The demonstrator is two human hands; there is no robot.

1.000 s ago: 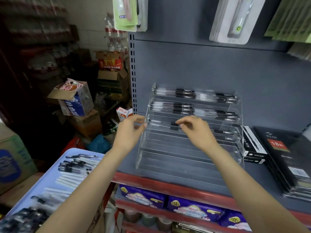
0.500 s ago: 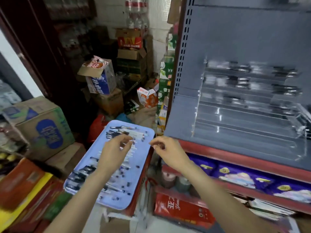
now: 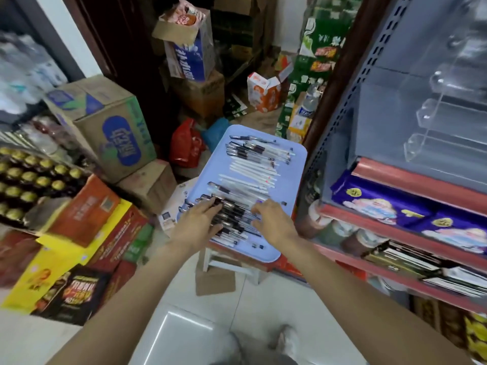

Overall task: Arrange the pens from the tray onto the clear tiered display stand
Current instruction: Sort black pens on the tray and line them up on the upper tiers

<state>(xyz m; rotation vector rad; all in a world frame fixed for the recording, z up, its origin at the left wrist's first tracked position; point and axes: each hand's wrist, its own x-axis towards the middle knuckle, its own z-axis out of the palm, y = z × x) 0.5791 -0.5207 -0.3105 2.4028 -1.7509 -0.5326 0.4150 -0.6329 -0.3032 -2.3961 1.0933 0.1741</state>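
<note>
both hands have dropped to the tray (image 3: 295, 164): left hand (image 3: 200, 219) and right hand (image 3: 271, 219) are resting splayed, apart, on dark pens (image 3: 234, 214) at lower centre; labels unreadable.

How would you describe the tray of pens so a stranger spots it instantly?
Find the grey metal shelving unit with red edges. Just left of it, low down, sits the pale blue tray. Unlike the surrounding cardboard boxes, it is flat, round-cornered and covered with rows of pens.

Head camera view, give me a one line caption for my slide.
Both hands, left hand and right hand, reach onto black pens at the near end of a blue tray.
</note>
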